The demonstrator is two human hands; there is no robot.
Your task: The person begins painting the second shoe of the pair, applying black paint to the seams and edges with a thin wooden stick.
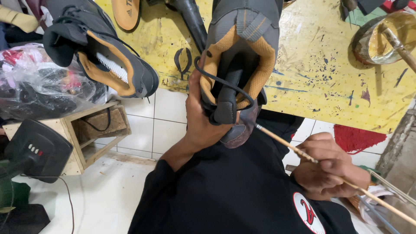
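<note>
Views: one only, worn on the person's head.
Direction: steeply downward over the chest and lap, toward the tiled floor [167, 119] and yellow board [320, 73].
Nearness: very close; the held shoe [238, 56] fills the upper centre.
Frame edges: wooden crate [82, 138] at left, tin [385, 39] top right.
Shared view: none, a single camera.

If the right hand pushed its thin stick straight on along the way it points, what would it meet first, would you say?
Most likely the heel of the grey and tan shoe held by the left hand; the stick in the right hand already has its tip at the heel, though depth is hard to judge.
</note>
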